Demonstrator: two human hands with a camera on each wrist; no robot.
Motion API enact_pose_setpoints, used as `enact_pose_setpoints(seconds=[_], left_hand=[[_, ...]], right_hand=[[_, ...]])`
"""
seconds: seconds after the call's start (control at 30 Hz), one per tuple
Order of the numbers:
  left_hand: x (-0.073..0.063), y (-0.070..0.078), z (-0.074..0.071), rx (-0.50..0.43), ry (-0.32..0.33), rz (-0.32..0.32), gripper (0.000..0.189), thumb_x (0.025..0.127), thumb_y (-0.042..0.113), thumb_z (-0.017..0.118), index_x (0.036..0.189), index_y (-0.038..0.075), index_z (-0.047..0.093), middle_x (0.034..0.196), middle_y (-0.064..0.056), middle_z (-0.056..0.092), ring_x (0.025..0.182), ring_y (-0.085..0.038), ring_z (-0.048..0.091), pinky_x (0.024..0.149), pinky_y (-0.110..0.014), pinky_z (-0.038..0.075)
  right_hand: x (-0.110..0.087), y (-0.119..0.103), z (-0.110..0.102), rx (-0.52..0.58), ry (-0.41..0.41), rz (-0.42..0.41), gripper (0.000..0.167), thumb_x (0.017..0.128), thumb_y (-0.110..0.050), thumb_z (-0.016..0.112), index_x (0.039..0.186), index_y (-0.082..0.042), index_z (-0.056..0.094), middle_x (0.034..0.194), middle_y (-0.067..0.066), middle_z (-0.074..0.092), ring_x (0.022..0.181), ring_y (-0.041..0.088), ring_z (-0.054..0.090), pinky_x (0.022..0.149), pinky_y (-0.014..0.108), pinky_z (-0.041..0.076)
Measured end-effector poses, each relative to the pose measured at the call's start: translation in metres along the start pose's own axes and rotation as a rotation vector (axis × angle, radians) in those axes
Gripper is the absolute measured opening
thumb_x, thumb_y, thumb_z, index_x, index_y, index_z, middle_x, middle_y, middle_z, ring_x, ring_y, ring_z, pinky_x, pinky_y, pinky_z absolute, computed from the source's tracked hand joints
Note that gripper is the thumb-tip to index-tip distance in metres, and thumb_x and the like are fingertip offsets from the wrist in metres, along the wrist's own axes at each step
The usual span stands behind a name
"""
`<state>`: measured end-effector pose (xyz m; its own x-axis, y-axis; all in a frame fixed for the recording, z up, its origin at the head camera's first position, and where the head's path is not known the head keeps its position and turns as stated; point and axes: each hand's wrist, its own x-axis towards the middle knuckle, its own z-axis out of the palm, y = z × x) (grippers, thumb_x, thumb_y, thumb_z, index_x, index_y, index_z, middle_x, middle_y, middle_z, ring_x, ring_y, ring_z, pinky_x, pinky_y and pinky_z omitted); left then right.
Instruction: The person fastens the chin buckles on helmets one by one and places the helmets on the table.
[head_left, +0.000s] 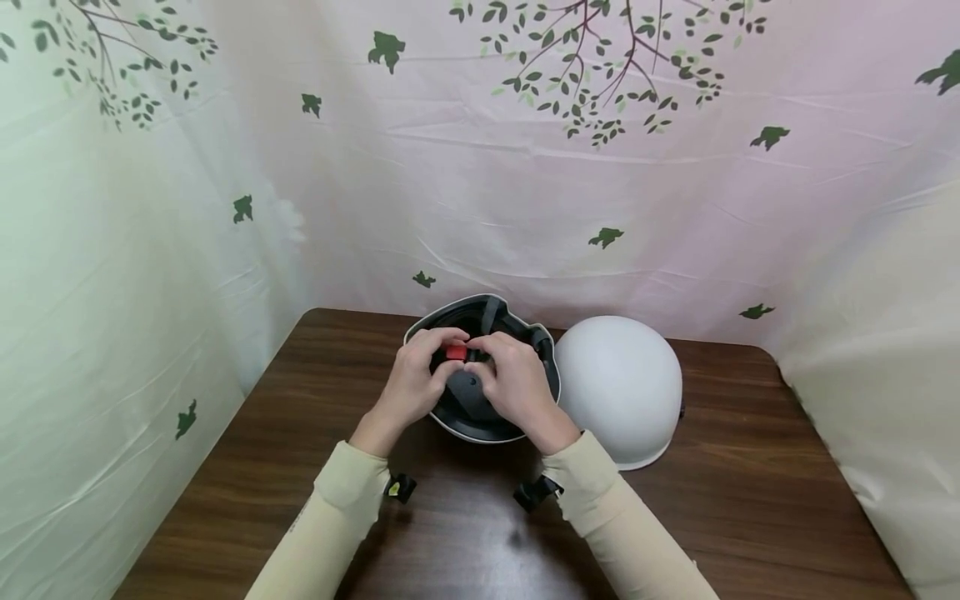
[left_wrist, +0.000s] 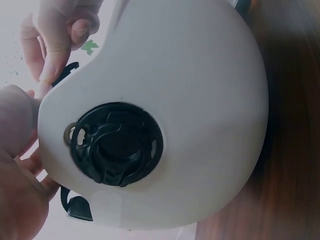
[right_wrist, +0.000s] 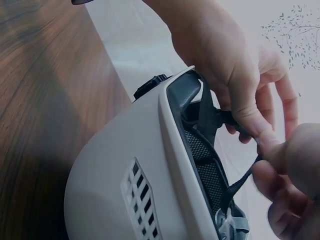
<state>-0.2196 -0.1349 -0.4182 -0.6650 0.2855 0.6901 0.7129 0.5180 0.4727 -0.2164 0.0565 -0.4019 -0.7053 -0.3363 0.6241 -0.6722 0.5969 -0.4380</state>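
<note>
A white helmet [left_wrist: 200, 100] lies upturned on the table, its dark padded inside facing up in the head view. Over its opening both hands meet at the chin-strap buckle. My left hand [head_left: 415, 371] pinches the red part of the buckle [head_left: 456, 352] between thumb and fingers. From the other side, my right hand [head_left: 519, 382] pinches the black end of the strap, partly hidden behind the fingers. Black webbing [right_wrist: 206, 112] runs from the helmet's rim up to the fingers in the right wrist view. A round black knob [left_wrist: 120, 145] sits on the shell.
Immediately right of the upturned helmet, a second white helmet [head_left: 622, 387] stands dome up. Both are on a dark brown wooden table [head_left: 315, 383] near its back edge. A pale curtain [head_left: 480, 192] with leaf prints hangs behind and at the sides.
</note>
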Motion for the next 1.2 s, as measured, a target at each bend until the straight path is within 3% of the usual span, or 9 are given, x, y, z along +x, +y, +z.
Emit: enact_pose_setpoints(seconds=[0.47,0.83,1.2], left_hand=[[0.002,-0.002,-0.006,0.015,-0.063,0.041,0.037,0.087,0.008,0.085,0.122,0.008,0.073,0.118,-0.007,0.074,0.111,-0.024,0.064,0.098,-0.044,0.055],[0.002,-0.003,-0.007,0.028,-0.060,0.042,0.037,0.087,0.005,0.085,0.122,0.008,0.074,0.119,-0.007,0.074,0.112,-0.025,0.064,0.099,-0.045,0.056],[-0.011,-0.005,-0.013,0.028,-0.029,0.033,0.031,0.090,0.010,0.084,0.119,0.007,0.074,0.116,-0.005,0.075,0.111,-0.023,0.066,0.100,-0.045,0.052]], right_hand=[[-0.003,0.008,-0.010,-0.003,-0.074,-0.002,0.028,0.092,-0.018,0.083,0.117,-0.009,0.076,0.111,0.006,0.073,0.072,0.012,0.065,0.068,0.032,0.058],[-0.003,0.011,-0.014,0.000,-0.094,-0.011,0.025,0.094,-0.017,0.081,0.118,-0.010,0.076,0.112,0.006,0.073,0.069,0.010,0.065,0.067,0.029,0.058],[-0.015,0.014,-0.015,0.056,-0.104,0.034,0.016,0.096,-0.015,0.079,0.110,-0.008,0.079,0.109,0.004,0.072,0.065,0.008,0.066,0.064,0.024,0.057]])
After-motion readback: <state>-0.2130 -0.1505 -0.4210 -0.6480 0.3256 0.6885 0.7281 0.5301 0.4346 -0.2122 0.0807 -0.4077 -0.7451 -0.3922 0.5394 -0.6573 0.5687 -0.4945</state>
